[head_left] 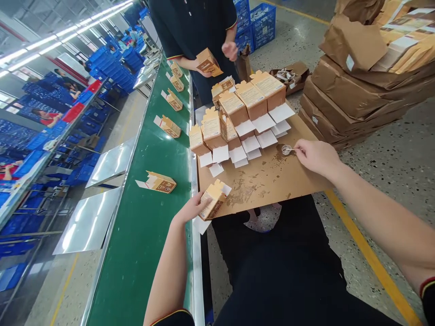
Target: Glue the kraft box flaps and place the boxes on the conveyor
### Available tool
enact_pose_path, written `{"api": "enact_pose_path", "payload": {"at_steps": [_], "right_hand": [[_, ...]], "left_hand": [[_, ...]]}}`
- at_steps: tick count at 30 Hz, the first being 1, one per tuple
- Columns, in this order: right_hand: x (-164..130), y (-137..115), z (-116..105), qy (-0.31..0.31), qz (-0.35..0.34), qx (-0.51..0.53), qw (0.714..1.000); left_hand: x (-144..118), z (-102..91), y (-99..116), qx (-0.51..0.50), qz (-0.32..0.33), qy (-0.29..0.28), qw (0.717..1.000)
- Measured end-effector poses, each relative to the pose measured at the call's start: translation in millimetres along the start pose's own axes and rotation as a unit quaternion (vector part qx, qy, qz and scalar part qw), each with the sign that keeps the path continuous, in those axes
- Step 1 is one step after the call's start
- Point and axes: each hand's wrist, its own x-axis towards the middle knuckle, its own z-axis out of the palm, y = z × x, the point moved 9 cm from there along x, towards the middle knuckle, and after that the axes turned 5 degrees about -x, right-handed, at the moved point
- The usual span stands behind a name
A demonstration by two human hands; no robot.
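Observation:
My left hand is closed around a small brown-and-cream carton, its end flaps open, over the near left corner of the cardboard sheet. In my right hand a thin stick is pinched. Its tip is at a small clear round dish, which stands in a wet patch on the cardboard. Whether the tip touches the dish I cannot tell. Beyond my hands, several cartons are stacked in rows with white flaps sticking out toward me.
A green conveyor belt runs along the left, bearing several spaced cartons. Across the table a co-worker holds a carton. Brown-paper-wrapped bundles are piled at right. Blue crates stand behind.

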Motion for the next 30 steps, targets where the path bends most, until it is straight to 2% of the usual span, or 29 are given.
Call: {"api": "enact_pose_path", "payload": {"at_steps": [4, 6, 8, 10, 13, 16, 19, 23, 27, 30], "right_hand": [[-40, 13, -26, 0.084, 0.007, 0.066, 0.994], [-62, 12, -34, 0.123, 0.025, 0.089, 0.988], [-83, 0, -32, 0.142, 0.029, 0.119, 0.982], [-101, -23, -16, 0.126, 0.017, 0.162, 0.979], [-124, -70, 28, 0.064, -0.048, 0.197, 0.977], [-143, -114, 70, 0.041, -0.137, 0.164, 0.976], [-154, -141, 101, 0.031, -0.198, 0.129, 0.971], [-158, -155, 122, 0.026, -0.247, 0.067, 0.966], [-158, -158, 130, 0.01, -0.272, 0.023, 0.962], [-152, -153, 132, 0.003, -0.265, 0.004, 0.964]], "left_hand": [[-27, 12.2, -12, -0.021, 0.026, 0.023, 0.999], [-40, 10.0, -19, -0.095, 0.046, 0.067, 0.992], [-48, 11.9, -24, -0.204, 0.068, 0.12, 0.969], [-46, 24.4, -21, -0.296, 0.099, 0.161, 0.936], [-26, 55.3, -8, -0.368, 0.148, 0.196, 0.897], [-2, 82.6, -2, -0.376, 0.142, 0.204, 0.893], [6, 91.7, -4, -0.351, 0.127, 0.208, 0.904], [0, 89.9, -2, -0.338, 0.144, 0.211, 0.906], [-2, 95.2, 2, -0.322, 0.121, 0.219, 0.913], [-1, 99.9, 4, -0.32, 0.124, 0.224, 0.912]]}}
